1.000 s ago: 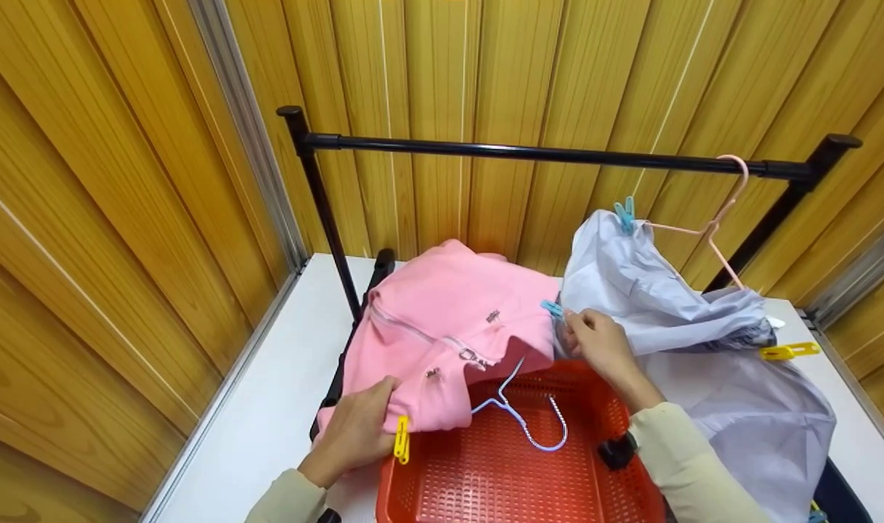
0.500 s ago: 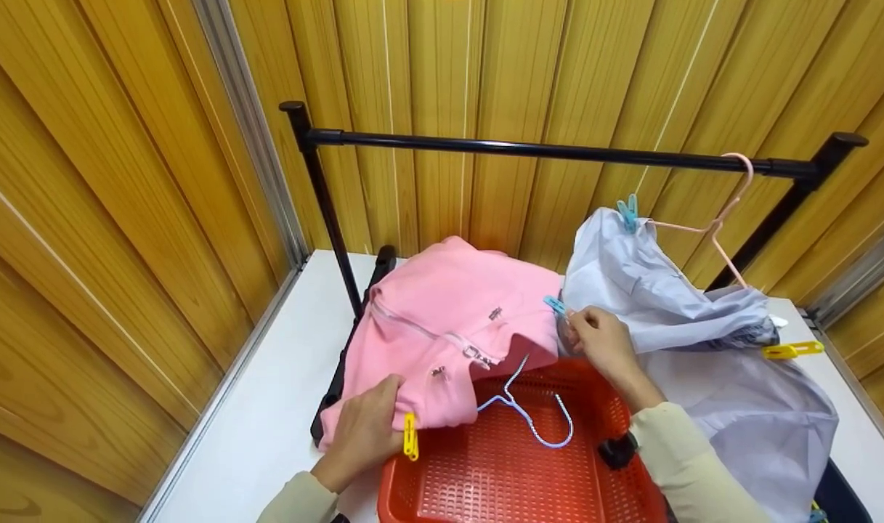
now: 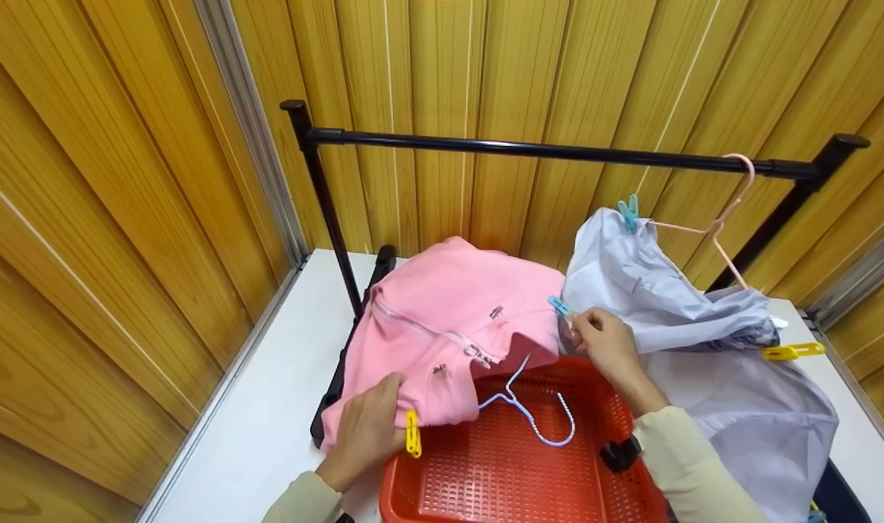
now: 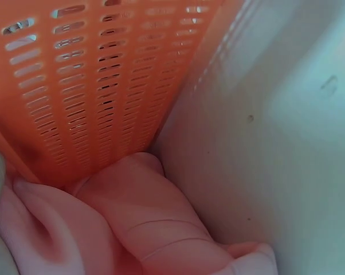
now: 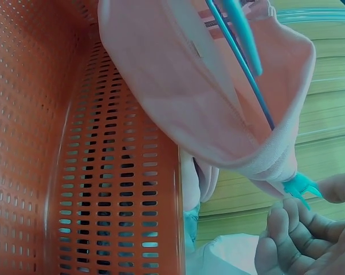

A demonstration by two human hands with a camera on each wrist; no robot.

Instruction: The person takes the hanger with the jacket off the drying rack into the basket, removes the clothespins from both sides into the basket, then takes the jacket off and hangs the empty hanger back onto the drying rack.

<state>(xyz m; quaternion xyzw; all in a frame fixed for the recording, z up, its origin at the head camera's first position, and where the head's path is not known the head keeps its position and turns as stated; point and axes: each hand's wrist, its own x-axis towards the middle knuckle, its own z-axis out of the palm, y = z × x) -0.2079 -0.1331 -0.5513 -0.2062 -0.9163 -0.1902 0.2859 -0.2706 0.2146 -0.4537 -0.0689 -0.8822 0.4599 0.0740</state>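
Note:
A pink zippered garment (image 3: pixel 442 290) lies spread over the back left of a red plastic basket (image 3: pixel 514 479). My left hand (image 3: pixel 365 428) grips its near left edge, beside a yellow clothespin (image 3: pixel 412 434) clipped there. At the opposite corner, my right hand (image 3: pixel 607 349) pinches the handles of a blue clothespin (image 5: pixel 300 186) between thumb and finger. That clothespin bites the corner of the garment's opening. A thin blue-and-white hanger (image 3: pixel 514 402) runs into this opening, its hook sticking out over the basket. The left wrist view shows pink cloth (image 4: pixel 155 217) beside the basket wall, with the left hand mostly out of sight.
Behind stands a black clothes rack (image 3: pixel 529 149). At its right end a pink hanger (image 3: pixel 714 225) bears a pale grey-lilac garment (image 3: pixel 630 276), clipped with a light blue clothespin (image 3: pixel 629 212) and a yellow clothespin (image 3: pixel 794 351). A white tabletop (image 3: pixel 245 407) lies under everything, with wood-look panels behind.
The hands, garment and clothespins shift very slightly to the right in the head view. Each hand keeps its place on the garment and the blue clothespin.

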